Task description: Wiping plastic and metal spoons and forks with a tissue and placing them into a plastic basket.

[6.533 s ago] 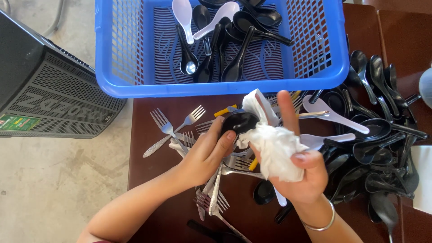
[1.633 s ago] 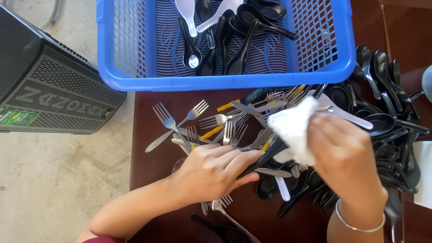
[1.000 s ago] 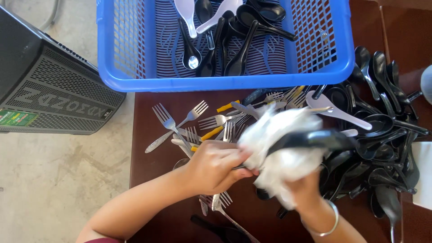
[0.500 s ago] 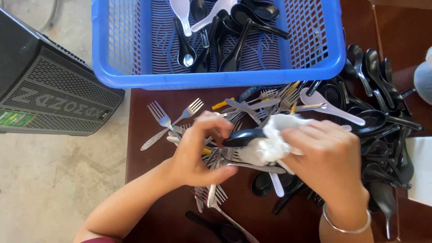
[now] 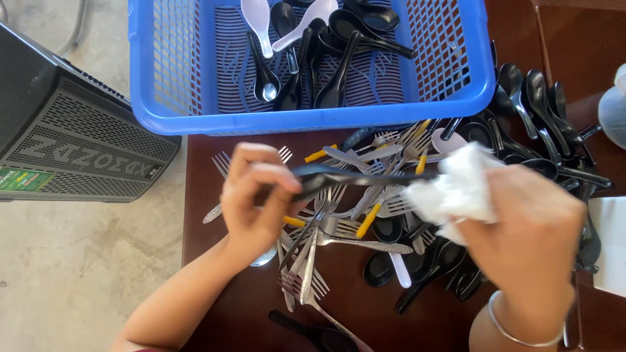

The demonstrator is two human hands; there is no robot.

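Black plastic runs between my hands: my left hand (image 5: 257, 199) pinches one end of a black spoon (image 5: 355, 177) and holds it level above the pile, so its length lies exposed for wiping. My right hand (image 5: 521, 244) is closed around a crumpled white cloth (image 5: 456, 189), pressed against the spoon's other end. Beneath, metal forks (image 5: 339, 238) and yellow-handled pieces (image 5: 368, 220) lie heaped on the dark brown surface (image 5: 228, 293), within easy reach. More black spoons (image 5: 541, 107) crowd the right side. Just beyond the pile sits a blue basket (image 5: 195, 117) holding black and white spoons.
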